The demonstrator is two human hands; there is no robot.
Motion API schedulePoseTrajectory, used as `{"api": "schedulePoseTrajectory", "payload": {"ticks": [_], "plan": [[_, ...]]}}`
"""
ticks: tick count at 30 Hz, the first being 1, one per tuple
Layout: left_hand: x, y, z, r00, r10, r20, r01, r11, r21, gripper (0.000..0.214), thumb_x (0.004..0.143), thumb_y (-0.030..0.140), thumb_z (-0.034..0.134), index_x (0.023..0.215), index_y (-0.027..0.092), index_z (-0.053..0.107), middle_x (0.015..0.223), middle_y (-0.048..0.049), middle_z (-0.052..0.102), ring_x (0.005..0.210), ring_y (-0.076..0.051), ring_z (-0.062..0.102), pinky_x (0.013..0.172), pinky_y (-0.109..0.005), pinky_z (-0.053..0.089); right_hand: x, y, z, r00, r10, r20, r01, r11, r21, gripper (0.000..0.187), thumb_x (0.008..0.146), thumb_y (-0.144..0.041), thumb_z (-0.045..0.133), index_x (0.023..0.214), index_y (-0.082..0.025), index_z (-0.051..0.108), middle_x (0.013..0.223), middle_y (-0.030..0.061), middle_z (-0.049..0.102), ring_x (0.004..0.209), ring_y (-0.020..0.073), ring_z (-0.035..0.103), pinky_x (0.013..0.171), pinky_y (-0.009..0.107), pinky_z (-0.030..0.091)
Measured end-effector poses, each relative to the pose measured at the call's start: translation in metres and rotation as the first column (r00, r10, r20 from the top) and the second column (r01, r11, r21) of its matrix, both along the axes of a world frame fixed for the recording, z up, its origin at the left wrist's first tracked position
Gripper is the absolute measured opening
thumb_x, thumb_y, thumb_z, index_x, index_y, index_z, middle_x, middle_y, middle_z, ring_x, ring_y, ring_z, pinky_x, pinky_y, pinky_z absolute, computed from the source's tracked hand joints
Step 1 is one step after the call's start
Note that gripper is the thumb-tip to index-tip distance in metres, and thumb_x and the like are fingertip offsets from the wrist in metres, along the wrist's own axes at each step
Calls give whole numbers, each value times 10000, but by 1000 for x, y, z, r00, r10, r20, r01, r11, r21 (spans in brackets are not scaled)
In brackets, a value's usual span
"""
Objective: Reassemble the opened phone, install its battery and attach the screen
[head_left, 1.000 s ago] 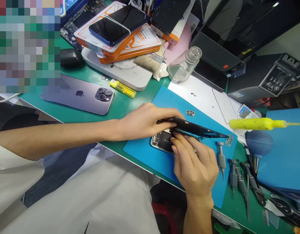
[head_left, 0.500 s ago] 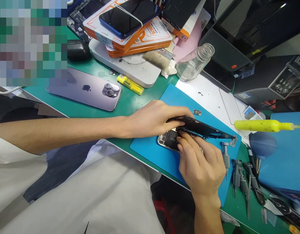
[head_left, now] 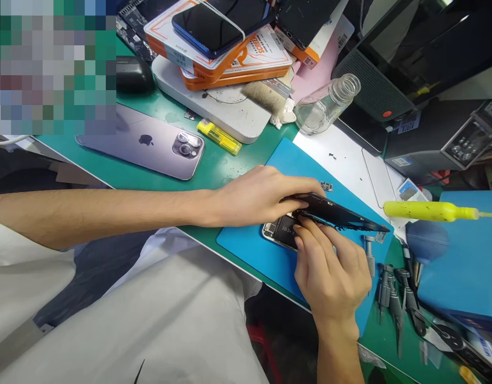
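Note:
My left hand (head_left: 265,194) grips the near end of a black phone screen (head_left: 337,210) between thumb and fingers, holding it tilted up along one long edge. Below it, an opened phone body (head_left: 272,230) lies on the blue mat (head_left: 246,232), its dark battery (head_left: 284,230) partly showing. My right hand (head_left: 333,261) reaches over the body from the near side, fingertips pinched together in the gap under the screen. Whatever those fingertips touch or hold is hidden. A small metal part (head_left: 326,186) lies on the mat just past my left fingers.
To the left lies a purple phone (head_left: 150,146), with a yellow lighter (head_left: 219,137) beyond it. Orange boxes (head_left: 238,77) and a glass jar (head_left: 325,106) stand behind. Screwdrivers (head_left: 384,288), a blue air blower (head_left: 425,242) and a yellow bottle (head_left: 425,210) are at right.
The camera view has shifted slightly, so the bench things sit a little differently. Both hands keep nearly the same hold and place at the phone; the raised screen's tilt looks almost unchanged.

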State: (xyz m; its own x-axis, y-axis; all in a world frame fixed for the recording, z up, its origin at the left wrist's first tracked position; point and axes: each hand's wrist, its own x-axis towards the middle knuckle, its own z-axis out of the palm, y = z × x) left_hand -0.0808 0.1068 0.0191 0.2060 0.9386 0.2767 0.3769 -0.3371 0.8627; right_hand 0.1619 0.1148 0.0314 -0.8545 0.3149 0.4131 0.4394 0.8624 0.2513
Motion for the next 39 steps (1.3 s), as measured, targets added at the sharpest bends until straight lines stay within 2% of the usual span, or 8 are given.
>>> {"api": "schedulePoseTrajectory", "payload": {"ticks": [3,7,18,23,27,34,37,39], "plan": [[0,0,0,1000,-11,-9,11,1000,0,293,1093,141,621,1337,245,745,1246,14,850,1078,-178,820,976,-258,558,-1,0,1,1000,14,10,-14,1000,4,195,1012,-121,742,1206,-106,730,1152,134,867,1024,280,778,927,417,548],[0,-1,0,1000,-12,-29,12,1000,-3,302,1094,155,604,1327,288,744,1236,34,853,1056,-185,824,912,-273,561,-4,-2,3,1000,16,25,-16,1000,3,142,1013,-128,746,1153,-116,725,1135,139,866,1017,283,777,925,419,547],[1,-3,-5,999,-29,-41,30,999,28,301,1106,161,582,1360,246,719,1238,4,854,1024,-197,821,820,-283,519,-25,-17,23,982,-93,162,98,995,-26,78,1043,-137,707,1118,-116,700,1053,140,837,1004,296,738,895,431,518],[2,-1,-7,997,-43,-58,45,999,30,312,1116,174,551,1374,269,700,1280,3,842,1077,-210,816,859,-301,527,-31,-23,29,966,-120,227,120,993,11,77,1044,-136,702,1110,-96,707,970,121,802,987,301,712,889,435,507],[1,-1,-6,996,-50,-69,51,998,21,306,1112,186,543,1355,289,697,1284,7,840,1078,-217,816,842,-305,520,-35,-25,35,953,-117,279,116,993,22,78,1047,-126,689,1112,-86,708,975,128,790,985,298,695,909,433,506],[0,0,-5,996,-62,-71,63,998,10,308,1106,183,537,1353,268,701,1238,-20,846,1038,-251,809,783,-327,490,-47,-26,43,925,-102,367,84,994,64,46,1049,-108,659,1069,-102,701,890,127,725,884,294,626,837,426,473],[-1,0,-5,996,-66,-62,67,998,4,313,1112,186,533,1368,263,697,1237,-23,845,1041,-254,809,782,-325,485,-48,-24,45,925,-95,367,78,995,61,86,1053,-90,632,1000,-140,677,861,113,703,853,281,605,816,414,460],[-2,0,-5,997,-63,-50,63,998,-1,310,1113,183,536,1367,260,696,1260,-23,840,1065,-255,807,796,-324,485,-45,-22,45,934,-102,341,92,995,44,76,1073,-112,616,1031,-145,670,864,103,704,854,267,613,815,398,462]]}}
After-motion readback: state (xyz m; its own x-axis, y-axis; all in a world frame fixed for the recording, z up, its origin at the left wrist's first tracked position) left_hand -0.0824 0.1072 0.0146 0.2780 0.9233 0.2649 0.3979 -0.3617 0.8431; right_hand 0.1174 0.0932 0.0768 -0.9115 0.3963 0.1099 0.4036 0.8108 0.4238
